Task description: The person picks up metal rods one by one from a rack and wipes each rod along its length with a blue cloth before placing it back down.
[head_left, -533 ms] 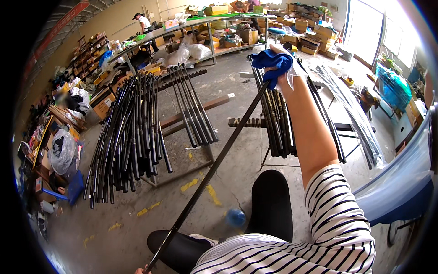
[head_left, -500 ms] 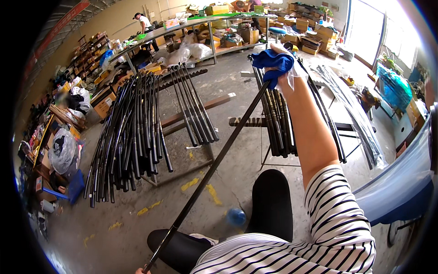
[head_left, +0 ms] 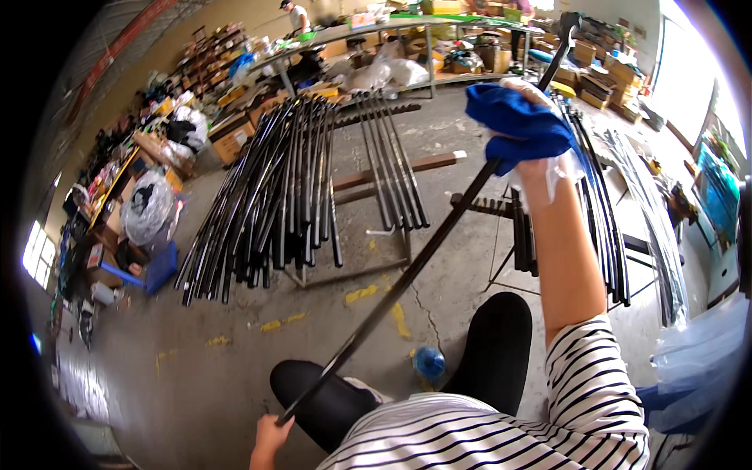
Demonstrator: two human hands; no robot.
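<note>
Black rod (head_left: 407, 274), long and slender, one item, running on a diagonal from the lower left up to the upper right of the head view, above the concrete floor (head_left: 235, 345) and across the person's dark-clad knees (head_left: 501, 345). Lower end: held in the left hand (head_left: 270, 435), fingers closed around it near the bottom edge of the view. Upper part: gripped by the right hand (head_left: 540, 149), which wears a thin clear glove and presses a blue cloth (head_left: 521, 125) around the rod, fingers wrapped shut over cloth and rod together; the rod's tip (head_left: 568, 23) shows beyond the cloth. Right forearm bare, striped sleeve (head_left: 595, 392) at the shoulder. Black rods, large bundle (head_left: 274, 196), laid side by side on a low metal rack left of centre, well apart from the held rod. Further black rods, second set (head_left: 603, 204), lying on a stand behind the right arm. Blue bottle cap or small blue round object (head_left: 428, 362) on the floor between the knees. Cardboard boxes (head_left: 227, 137) and filled plastic bags (head_left: 149, 207) along the left wall; long workbench (head_left: 392, 35) at the far end, another person (head_left: 296, 16) standing beside it.
</note>
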